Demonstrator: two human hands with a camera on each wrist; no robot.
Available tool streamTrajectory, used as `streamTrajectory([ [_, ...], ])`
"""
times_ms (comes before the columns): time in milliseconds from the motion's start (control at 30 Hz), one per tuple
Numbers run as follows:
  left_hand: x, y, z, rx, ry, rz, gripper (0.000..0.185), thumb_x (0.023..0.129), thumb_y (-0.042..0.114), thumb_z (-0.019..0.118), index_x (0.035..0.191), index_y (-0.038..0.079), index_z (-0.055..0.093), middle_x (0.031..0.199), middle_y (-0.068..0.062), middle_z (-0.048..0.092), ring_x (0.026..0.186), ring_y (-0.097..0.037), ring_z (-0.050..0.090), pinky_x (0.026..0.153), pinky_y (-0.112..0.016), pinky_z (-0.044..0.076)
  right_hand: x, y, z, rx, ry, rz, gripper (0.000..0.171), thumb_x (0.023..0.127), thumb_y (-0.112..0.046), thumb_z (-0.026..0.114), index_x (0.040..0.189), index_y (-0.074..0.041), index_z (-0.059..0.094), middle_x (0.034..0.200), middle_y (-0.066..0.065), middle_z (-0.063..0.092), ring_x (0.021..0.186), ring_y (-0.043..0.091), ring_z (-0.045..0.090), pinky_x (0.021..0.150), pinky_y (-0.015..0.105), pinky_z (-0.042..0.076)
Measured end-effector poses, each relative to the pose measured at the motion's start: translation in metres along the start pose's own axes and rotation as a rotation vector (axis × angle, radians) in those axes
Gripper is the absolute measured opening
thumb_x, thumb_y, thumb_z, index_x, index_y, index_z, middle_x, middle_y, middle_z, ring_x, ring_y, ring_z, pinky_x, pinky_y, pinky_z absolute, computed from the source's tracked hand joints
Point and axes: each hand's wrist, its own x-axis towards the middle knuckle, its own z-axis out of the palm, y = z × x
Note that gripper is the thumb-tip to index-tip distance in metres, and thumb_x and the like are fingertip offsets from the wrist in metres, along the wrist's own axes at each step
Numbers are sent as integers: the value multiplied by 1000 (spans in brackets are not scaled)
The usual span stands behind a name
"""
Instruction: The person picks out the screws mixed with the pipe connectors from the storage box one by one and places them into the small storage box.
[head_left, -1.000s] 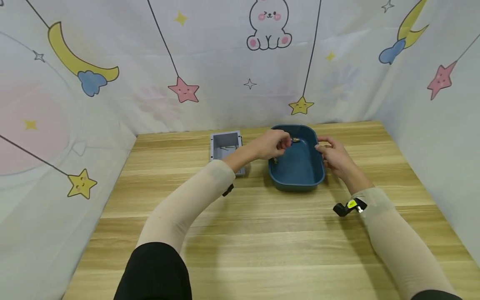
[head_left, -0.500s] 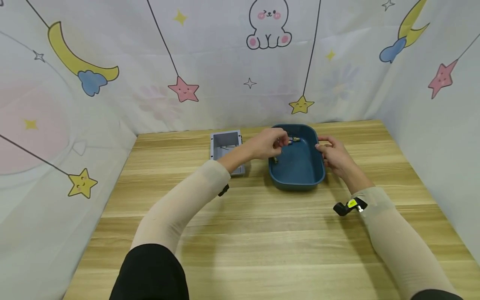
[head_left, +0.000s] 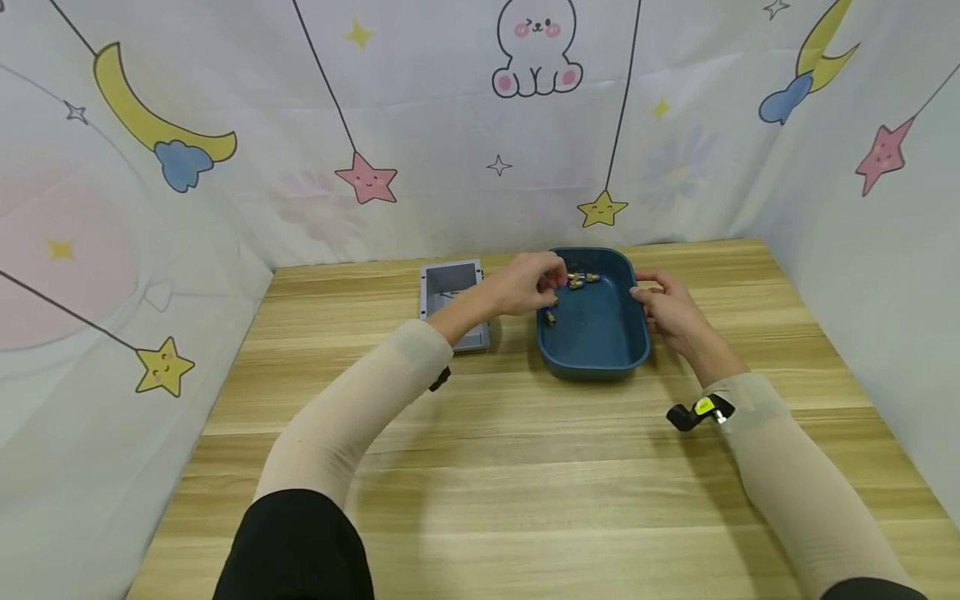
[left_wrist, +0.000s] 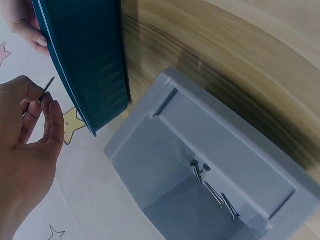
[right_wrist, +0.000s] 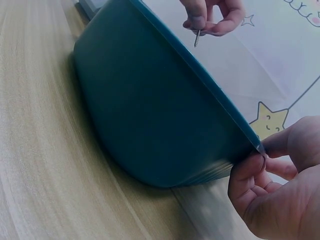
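Observation:
Between thumb and fingertips, my left hand (head_left: pixel 525 285) pinches a small dark screw (left_wrist: pixel 48 85), raised above the left rim of the blue plastic basin (head_left: pixel 600 337). My right hand (head_left: pixel 670 317) grips the basin's right rim, thumb and fingers on either side of it, as the right wrist view shows. Inside the basin lie several brass fittings (head_left: pixel 592 278) with blue parts near the far side, and another fitting (head_left: pixel 551 317) at the left wall. Left of the basin stands a grey box (left_wrist: pixel 215 135), partly behind my left forearm in the head view. Several screws (left_wrist: pixel 215 194) lie in it.
Both containers stand on a wood-grain table (head_left: pixel 570 483), towards its back edge. White cloth (head_left: pixel 442 125) printed with stars and moons hangs behind and at both sides. A black camera (head_left: pixel 701 412) is strapped at my right wrist.
My left hand has drifted left and slightly away from me, from over the basin towards its left rim, uncovering more fittings. The right hand and the basin stay put.

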Motion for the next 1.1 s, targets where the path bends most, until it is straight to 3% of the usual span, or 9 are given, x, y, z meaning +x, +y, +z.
streamTrajectory([
  [233, -8, -4, -6, 6, 29, -8, 16, 101, -2, 61, 113, 7, 65, 113, -12, 66, 90, -18, 60, 80, -31, 51, 1, -1, 0, 8, 6, 2, 52, 111, -18, 55, 160, -10, 38, 95, -1, 57, 65, 6, 55, 52, 23, 45],
  [567, -15, -12, -11, -11, 42, -41, 17, 99, -4, 61, 112, 6, 64, 113, -14, 65, 98, -19, 64, 84, -30, 54, 2, 0, 0, -5, 17, 6, 52, 111, -18, 55, 160, -9, 39, 96, 0, 57, 65, 7, 54, 52, 24, 46],
  [867, -23, -16, -17, -31, 90, -81, 16, 100, -2, 61, 115, 1, 65, 109, -6, 63, 95, -16, 64, 83, -29, 54, 1, 1, 0, -2, 2, 2, 53, 111, -17, 54, 161, -9, 37, 97, 1, 57, 65, 6, 54, 52, 23, 45],
  [1100, -28, -22, -20, -69, 104, -106, 14, 101, -1, 61, 115, 0, 65, 113, -13, 64, 95, -19, 62, 82, -32, 54, 0, 0, 2, -20, 11, -4, 52, 111, -19, 55, 160, -9, 38, 98, 0, 57, 66, 6, 55, 52, 23, 45],
])
